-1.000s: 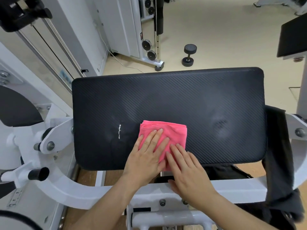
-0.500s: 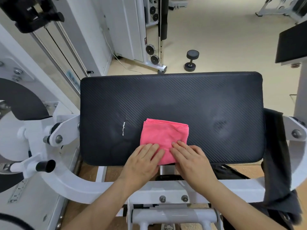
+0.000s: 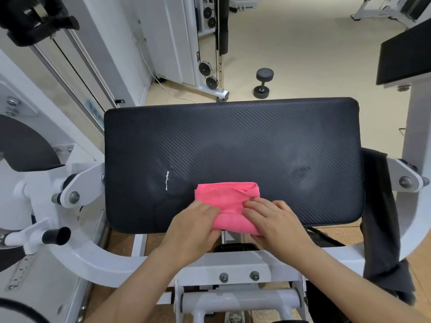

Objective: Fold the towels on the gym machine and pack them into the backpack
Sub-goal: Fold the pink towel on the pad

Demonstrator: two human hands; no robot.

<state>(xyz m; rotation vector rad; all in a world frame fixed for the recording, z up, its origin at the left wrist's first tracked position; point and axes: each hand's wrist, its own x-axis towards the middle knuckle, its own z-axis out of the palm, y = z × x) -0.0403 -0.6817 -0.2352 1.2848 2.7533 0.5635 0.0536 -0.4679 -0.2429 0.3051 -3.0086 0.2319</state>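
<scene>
Two hands: the left hand [image 3: 193,227] and right hand [image 3: 277,220] both grasp the towel [image 3: 227,201], fingers curled over its near half, the left on its left side and the right on its right side.
Towel place: on the pad [image 3: 233,141], at the middle of the near edge; its near end passes over that edge, between the two hands.
Towel axis: a folded packet close to square, a little wider left to right than near to far, so the long axis runs left-right, along the pad's near edge.
Towel facing: the stacked layer edges face far; the far right corner is a rounded fold.
Towel material: bright pink, soft, fine-napped cloth, several layers thick, creased across the middle where the fingers bear on it.
Pad: a black rounded rectangle, long axis left-right, padded, with a fine diagonal weave pattern; shallow dents show left and right of centre.
Mark: a thin white jagged line [image 3: 167,180] on the pad, just left of the towel.
Frame: white painted metal [image 3: 116,259], curved tube and bolted plates, under and around the pad.
Dark cloth: limp grey-black fabric [image 3: 382,217] draped over the frame at the pad's right end.
Dumbbell: black, round-headed [image 3: 263,83], on the beige floor [image 3: 303,54] beyond the pad.
</scene>
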